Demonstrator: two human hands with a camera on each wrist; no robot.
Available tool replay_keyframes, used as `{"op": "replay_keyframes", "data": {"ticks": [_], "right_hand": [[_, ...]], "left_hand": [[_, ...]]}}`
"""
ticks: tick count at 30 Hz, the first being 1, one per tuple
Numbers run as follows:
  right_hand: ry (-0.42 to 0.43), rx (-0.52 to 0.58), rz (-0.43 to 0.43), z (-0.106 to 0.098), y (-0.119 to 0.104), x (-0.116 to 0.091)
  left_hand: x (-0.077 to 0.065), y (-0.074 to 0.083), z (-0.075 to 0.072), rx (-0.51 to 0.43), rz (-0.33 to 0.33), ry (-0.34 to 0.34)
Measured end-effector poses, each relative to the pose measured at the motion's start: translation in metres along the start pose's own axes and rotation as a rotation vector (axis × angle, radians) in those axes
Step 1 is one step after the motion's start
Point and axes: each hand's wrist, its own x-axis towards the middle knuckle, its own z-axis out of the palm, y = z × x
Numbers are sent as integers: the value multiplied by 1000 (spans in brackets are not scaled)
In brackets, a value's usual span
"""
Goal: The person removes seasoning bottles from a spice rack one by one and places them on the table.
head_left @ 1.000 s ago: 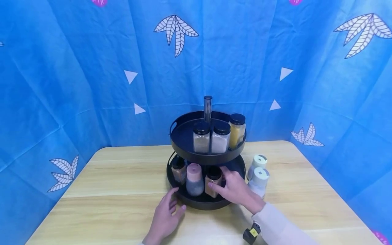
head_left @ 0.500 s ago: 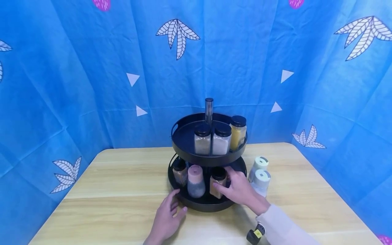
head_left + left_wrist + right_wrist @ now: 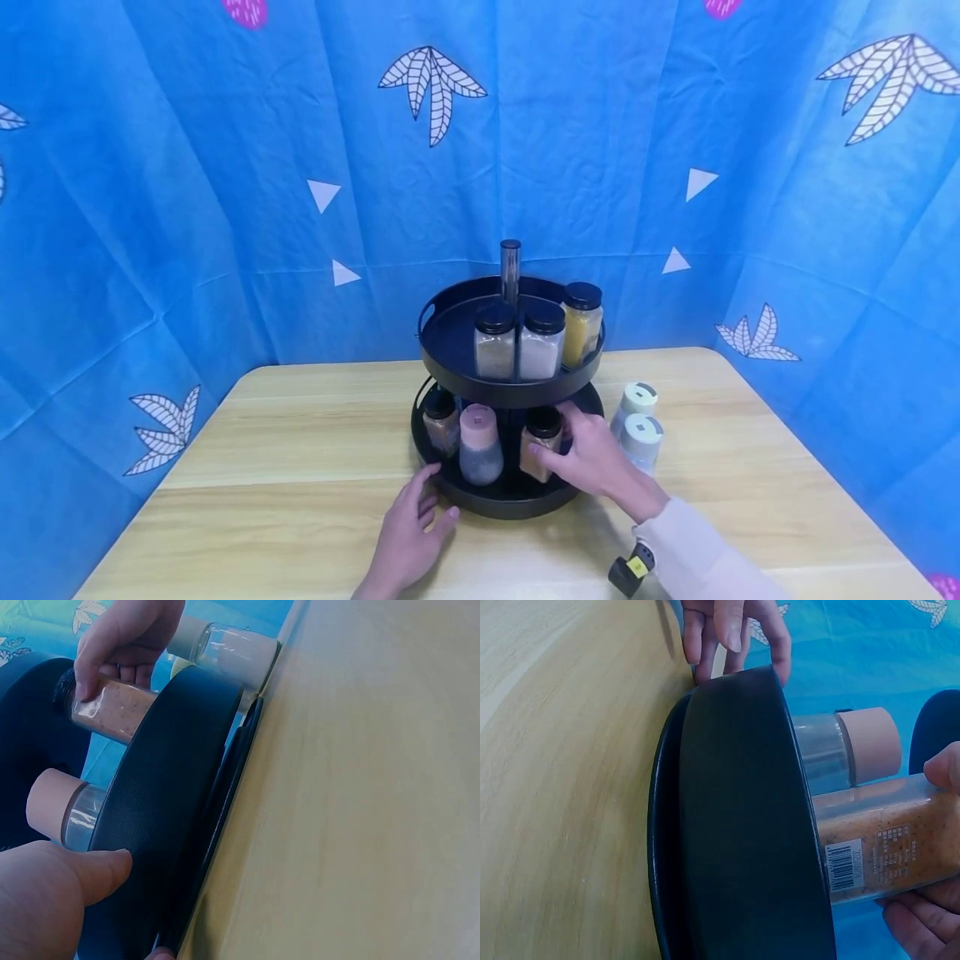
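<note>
My right hand (image 3: 596,457) grips a square spice jar (image 3: 537,454) of orange-brown seasoning with a black lid, standing inside the lower tier (image 3: 504,507) of a black two-tier round rack. In the right wrist view the jar (image 3: 889,832) shows a barcode label, with a thumb on one side and fingers on the other. My left hand (image 3: 408,533) is at the lower tier's front left rim, fingers extended and touching it. A pink-capped shaker (image 3: 480,450) stands left of the gripped jar. Farther left on that tier is another black-lidded jar (image 3: 441,427).
Three black-lidded jars, one with yellow contents (image 3: 582,329), stand on the upper tier (image 3: 450,367). Two pale-capped shakers (image 3: 639,442) stand on the wooden table (image 3: 315,450) right of the rack. A blue patterned cloth (image 3: 262,167) hangs behind and at both sides.
My right hand has shifted the jar of orange-brown seasoning to the right along the lower tier, away from the pink-capped shaker. The left hand stays at the rim.
</note>
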Motion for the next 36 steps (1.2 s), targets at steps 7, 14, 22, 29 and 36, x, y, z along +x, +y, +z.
{"op": "replay_keyframes", "data": {"ticks": [7,14,22,29,36], "right_hand": [[-16,13,24,-4,1,1],[18,5,15,-11,2,1],[35,15,-2,-18,4,1],[18,23,46,-24,5,2],[47,-21,55,-29,8,1]], "left_hand": [[0,0,-1,6,-4,-2],[0,0,0,16,-30,-3],[0,1,1,11,-39,0],[-1,1,0,5,-40,-5],[-1,1,0,10,-40,-8]]}}
